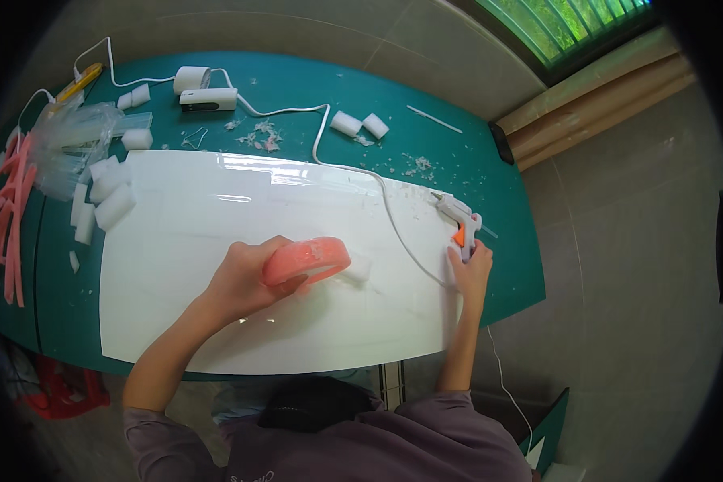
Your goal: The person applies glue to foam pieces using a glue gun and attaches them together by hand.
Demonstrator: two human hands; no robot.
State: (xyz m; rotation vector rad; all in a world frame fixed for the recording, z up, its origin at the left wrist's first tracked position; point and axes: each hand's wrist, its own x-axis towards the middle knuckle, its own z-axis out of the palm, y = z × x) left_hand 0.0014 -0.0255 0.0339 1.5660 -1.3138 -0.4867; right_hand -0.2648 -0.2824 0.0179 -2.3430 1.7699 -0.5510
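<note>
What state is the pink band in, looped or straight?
Looped: the pink band curves round into a ring in the left hand. Whether its ends are joined, I cannot tell.

And there, beyond the worktop's (528, 273) near edge, a dusky mauve shirt (361, 446) was seen, its cloth creased into soft folds! On its left side some pale, curling lettering (253, 476) was carried, only partly shown. The left sleeve (169, 450) was ended around the elbow, the right sleeve (451, 411) likewise, both loosely cut; below them the forearms (167, 347), the left hand (245, 273) and the right hand (473, 268) were left bare!
</note>
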